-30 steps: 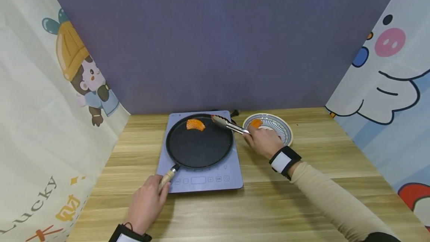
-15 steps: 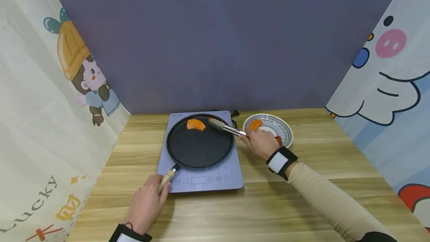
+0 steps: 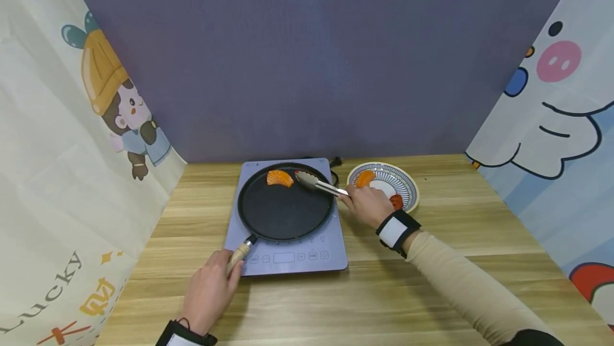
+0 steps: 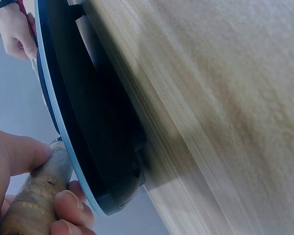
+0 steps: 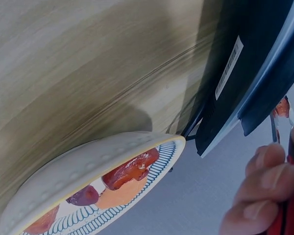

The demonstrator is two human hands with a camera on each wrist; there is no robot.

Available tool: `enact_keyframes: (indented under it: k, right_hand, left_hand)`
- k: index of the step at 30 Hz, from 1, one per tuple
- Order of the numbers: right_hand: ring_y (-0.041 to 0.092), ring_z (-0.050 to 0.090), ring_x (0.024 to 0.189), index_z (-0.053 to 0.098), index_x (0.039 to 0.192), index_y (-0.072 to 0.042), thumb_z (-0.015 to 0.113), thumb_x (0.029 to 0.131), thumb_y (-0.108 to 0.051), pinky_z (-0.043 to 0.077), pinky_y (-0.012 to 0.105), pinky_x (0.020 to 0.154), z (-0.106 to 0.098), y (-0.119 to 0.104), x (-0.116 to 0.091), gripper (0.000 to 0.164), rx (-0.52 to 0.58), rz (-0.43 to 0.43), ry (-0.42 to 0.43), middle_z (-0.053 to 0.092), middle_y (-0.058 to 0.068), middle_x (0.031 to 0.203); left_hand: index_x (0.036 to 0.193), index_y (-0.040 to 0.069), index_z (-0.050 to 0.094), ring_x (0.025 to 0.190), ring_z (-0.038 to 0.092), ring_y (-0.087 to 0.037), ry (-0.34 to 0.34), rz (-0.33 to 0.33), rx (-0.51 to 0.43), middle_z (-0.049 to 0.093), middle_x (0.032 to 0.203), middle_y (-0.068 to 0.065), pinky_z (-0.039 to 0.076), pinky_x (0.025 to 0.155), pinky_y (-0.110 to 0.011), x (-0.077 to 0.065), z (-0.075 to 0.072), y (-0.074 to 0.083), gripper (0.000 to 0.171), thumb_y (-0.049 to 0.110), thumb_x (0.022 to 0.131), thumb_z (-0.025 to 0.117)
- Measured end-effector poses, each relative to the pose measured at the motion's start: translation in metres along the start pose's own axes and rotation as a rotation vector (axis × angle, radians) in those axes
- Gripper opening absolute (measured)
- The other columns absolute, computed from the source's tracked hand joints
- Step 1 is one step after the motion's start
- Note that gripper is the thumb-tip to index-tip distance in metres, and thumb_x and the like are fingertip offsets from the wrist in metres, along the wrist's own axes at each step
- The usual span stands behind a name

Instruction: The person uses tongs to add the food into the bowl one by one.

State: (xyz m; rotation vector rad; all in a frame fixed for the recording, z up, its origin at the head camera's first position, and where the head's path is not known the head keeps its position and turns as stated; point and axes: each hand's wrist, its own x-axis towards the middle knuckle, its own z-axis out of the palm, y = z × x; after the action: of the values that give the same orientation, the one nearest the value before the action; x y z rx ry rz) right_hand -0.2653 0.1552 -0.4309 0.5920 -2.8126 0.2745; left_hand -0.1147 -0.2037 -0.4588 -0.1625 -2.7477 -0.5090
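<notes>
My left hand (image 3: 211, 287) grips the wooden handle (image 4: 35, 196) of a black flat frying pan (image 3: 283, 212). The pan sits on an induction cooktop (image 3: 292, 260). An orange salmon slice (image 3: 280, 177) lies near the pan's far edge. My right hand (image 3: 368, 204) holds metal tongs (image 3: 321, 184) by their handles, red in the right wrist view. The tongs' head is over the right part of the pan, and a small reddish-brown food piece (image 5: 282, 106) is between its tips. My right forearm reaches in beside the patterned plate (image 3: 411, 188).
On the plate lie an orange slice (image 3: 365, 178), a browned red piece (image 3: 396, 201) and a dark purple piece (image 5: 83, 196). Behind the cooktop runs a black cord (image 3: 336, 163). A grey panel (image 3: 307, 69) rises at the table's back, with printed curtains at both sides.
My right hand has moved left and slightly nearer, bringing the tongs' head further over the pan. The red piece on the plate has come into view. My left hand stays on the handle.
</notes>
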Motion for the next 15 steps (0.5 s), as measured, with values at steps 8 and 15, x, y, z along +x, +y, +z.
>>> enact_keyframes:
  k: [8,15]
  right_hand:
    - [0.017,0.047,0.049,0.056,0.085,-0.013,0.055,0.096,-0.039,0.039,0.039,0.042,0.001,-0.0021,0.0021,0.028,-0.016,-0.002,0.003,0.046,0.001,0.06]
    - [0.017,0.046,0.047,0.054,0.083,-0.012,0.056,0.095,-0.039,0.039,0.04,0.042,0.0015,-0.0034,0.0017,0.03,-0.019,0.013,-0.003,0.046,0.001,0.059]
  left_hand:
    - [0.097,0.0,0.064,0.05,0.042,-0.012,0.018,0.011,0.007,0.054,0.074,-0.005,0.032,0.044,-0.03,-0.0006,0.0002,-0.0005,0.027,0.023,0.084,0.071]
    - [0.097,-0.001,0.064,0.05,0.042,-0.012,0.013,0.011,0.01,0.053,0.074,-0.004,0.032,0.044,-0.029,-0.0005,0.0014,-0.0004,0.027,0.023,0.084,0.071]
